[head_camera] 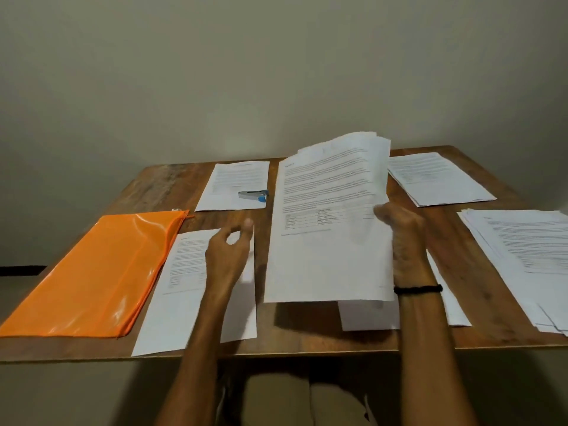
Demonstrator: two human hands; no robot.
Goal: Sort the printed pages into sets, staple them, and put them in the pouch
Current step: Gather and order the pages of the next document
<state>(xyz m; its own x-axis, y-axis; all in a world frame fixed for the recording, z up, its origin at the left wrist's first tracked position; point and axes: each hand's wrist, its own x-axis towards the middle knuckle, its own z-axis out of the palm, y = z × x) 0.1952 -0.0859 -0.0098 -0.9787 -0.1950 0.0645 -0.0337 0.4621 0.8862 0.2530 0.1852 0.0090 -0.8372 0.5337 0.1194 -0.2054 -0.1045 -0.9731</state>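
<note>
My right hand (402,241) grips the right edge of a stack of printed pages (329,216), held up off the table and fanned at the top. My left hand (229,250) hovers over a printed page (181,284) at the front left, fingers loosely curled and holding nothing. An orange zip pouch (98,278) lies flat at the left. A small grey and blue stapler (253,195) rests on a page pile (236,182) at the back. More page piles lie at the back right (439,179), at the far right (522,256) and under the held stack (368,315).
The wooden table (307,339) has its front edge close to me, and a plain wall stands behind it. My knees show below the table edge.
</note>
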